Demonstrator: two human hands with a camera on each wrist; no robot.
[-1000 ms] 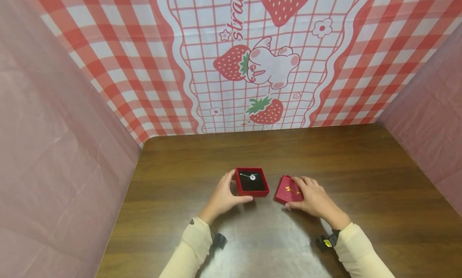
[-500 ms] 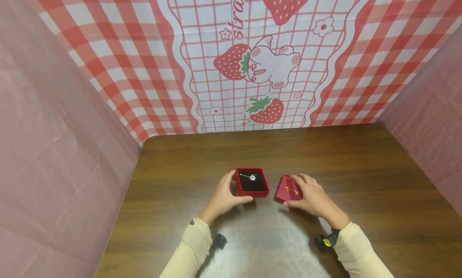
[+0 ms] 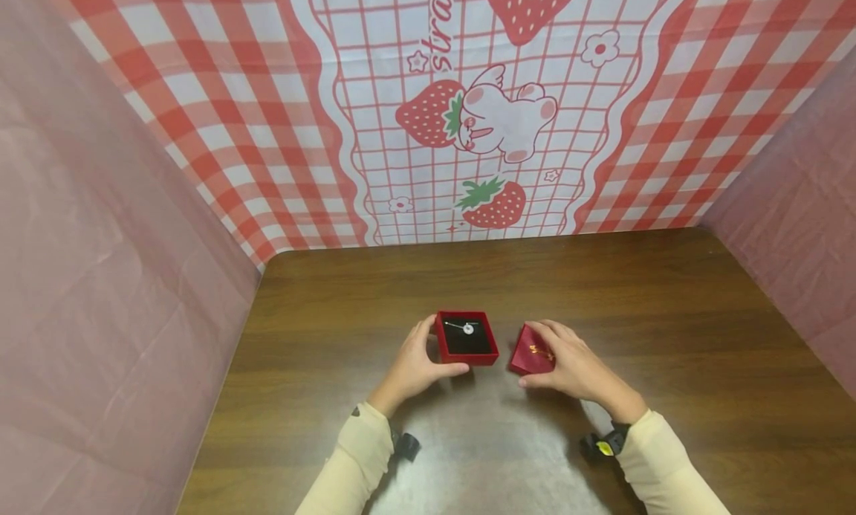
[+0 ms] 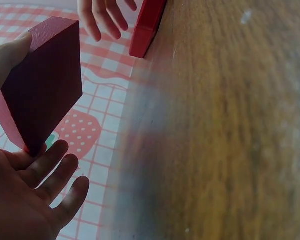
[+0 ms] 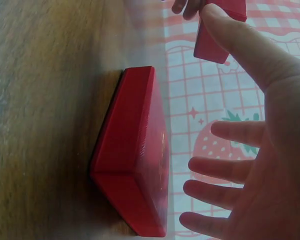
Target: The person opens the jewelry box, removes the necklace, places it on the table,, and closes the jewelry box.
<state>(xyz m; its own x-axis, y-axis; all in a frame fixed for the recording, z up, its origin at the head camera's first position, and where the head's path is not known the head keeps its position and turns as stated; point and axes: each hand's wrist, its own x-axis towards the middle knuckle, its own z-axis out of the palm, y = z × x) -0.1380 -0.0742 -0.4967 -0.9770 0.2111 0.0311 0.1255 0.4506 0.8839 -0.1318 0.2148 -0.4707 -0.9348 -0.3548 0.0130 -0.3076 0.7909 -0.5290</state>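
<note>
My left hand [image 3: 413,366] pinches a small red jewelry box base [image 3: 478,360] between thumb and index finger; in the left wrist view it is raised off the table. Inside, a silver necklace with a round pendant [image 3: 468,328] rests on a black pad [image 3: 461,345]. To its right lies the red box lid [image 3: 530,347], flat on the table with gold decoration on top. Over the lid's right side hovers my right hand [image 3: 574,363]. The right wrist view shows its fingers [image 5: 222,167] spread and apart from the lid [image 5: 121,140].
Both things are near the middle of a brown wooden table [image 3: 374,284]. A red-checked strawberry cloth [image 3: 495,114] hangs behind it. Pink cloths [image 3: 120,277] flank both sides. Each wrist wears a black strap mount [image 3: 405,447].
My right hand has shifted slightly left and farther over the lid, covering more of it. The left hand and the box base stay where they were.
</note>
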